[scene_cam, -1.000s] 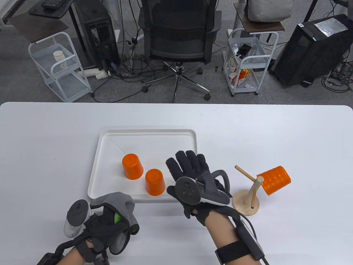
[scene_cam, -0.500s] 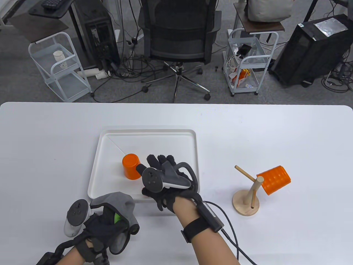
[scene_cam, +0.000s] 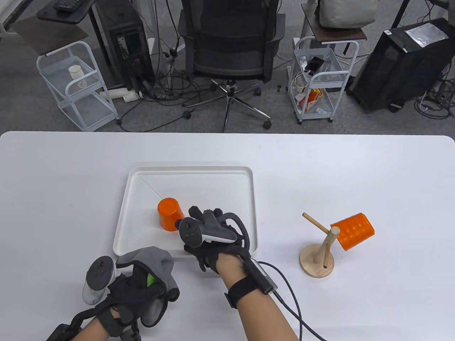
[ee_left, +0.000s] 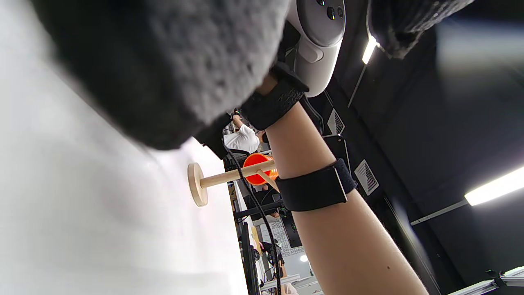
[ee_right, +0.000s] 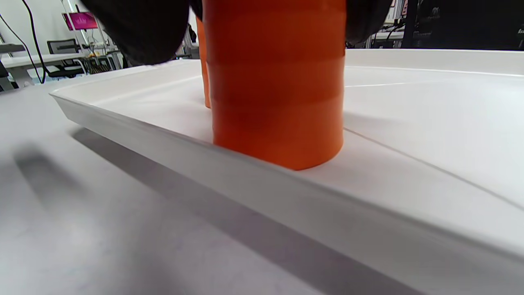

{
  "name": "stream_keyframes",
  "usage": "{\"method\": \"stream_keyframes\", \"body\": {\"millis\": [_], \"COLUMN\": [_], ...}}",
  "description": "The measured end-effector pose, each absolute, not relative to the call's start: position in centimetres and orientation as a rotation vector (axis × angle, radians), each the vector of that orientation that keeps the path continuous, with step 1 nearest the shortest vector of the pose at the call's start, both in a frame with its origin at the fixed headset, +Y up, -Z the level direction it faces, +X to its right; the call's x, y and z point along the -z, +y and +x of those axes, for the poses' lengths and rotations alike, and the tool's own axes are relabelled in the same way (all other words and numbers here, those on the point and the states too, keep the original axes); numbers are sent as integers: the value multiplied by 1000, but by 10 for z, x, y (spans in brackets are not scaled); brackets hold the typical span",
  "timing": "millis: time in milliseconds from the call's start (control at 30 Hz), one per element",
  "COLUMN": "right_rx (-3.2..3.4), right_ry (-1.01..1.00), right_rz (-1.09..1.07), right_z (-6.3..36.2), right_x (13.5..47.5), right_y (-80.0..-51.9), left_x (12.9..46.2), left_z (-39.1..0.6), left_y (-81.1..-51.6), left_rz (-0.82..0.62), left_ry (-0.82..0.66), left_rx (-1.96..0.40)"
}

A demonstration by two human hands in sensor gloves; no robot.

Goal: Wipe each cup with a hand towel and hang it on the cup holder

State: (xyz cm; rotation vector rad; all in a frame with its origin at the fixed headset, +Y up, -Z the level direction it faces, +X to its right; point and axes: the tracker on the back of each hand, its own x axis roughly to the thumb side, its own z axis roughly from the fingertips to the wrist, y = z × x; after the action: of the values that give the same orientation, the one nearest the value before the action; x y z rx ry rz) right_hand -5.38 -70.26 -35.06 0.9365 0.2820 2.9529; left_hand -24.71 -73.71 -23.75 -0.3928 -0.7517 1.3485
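Observation:
An upside-down orange cup [ee_right: 274, 82] stands at the near edge of the white tray [scene_cam: 192, 174]. My right hand [scene_cam: 199, 218] covers it from above, and its fingers [ee_right: 139, 28] curl down both sides of the cup. The table view does not show this cup. A second upside-down orange cup [scene_cam: 170, 214] stands just left of that hand. My left hand [scene_cam: 142, 295] holds the bunched grey hand towel [scene_cam: 153, 259] in front of the tray. A third orange cup [scene_cam: 353, 231] hangs on a peg of the wooden cup holder [scene_cam: 317, 261] at the right.
The holder's other peg [scene_cam: 312, 221] points up and to the left, bare. My right forearm and its cable [scene_cam: 284, 302] cross the table between tray and holder. An office chair [scene_cam: 231, 46] and carts stand on the floor past the far edge.
My right hand moved left from beside the holder to the tray, came down over the nearer cup and closed round it. The left hand with the towel stayed put.

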Motion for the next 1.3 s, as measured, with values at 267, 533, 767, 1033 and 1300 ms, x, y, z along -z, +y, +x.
{"method": "stream_keyframes", "body": {"millis": [267,533,767,1033,1300], "right_rx": [-2927,-2789,-2657,-2454,-2176], "right_ry": [172,3,-107,-166,-200], "right_rz": [914,840,788,690,580], "right_z": [-53,-41,-25,-1,26], "right_x": [348,344,333,314,292], "right_y": [-707,-705,-698,-692,-693], "left_x": [237,237,237,237,237], "left_z": [-248,-248,-249,-251,-252], "left_y": [-737,-737,-737,-736,-736], "left_rz": [-386,-382,-372,-357,-345], "left_ry": [-749,-749,-747,-748,-746], "left_rx": [-1352,-1348,-1345,-1332,-1317]}}
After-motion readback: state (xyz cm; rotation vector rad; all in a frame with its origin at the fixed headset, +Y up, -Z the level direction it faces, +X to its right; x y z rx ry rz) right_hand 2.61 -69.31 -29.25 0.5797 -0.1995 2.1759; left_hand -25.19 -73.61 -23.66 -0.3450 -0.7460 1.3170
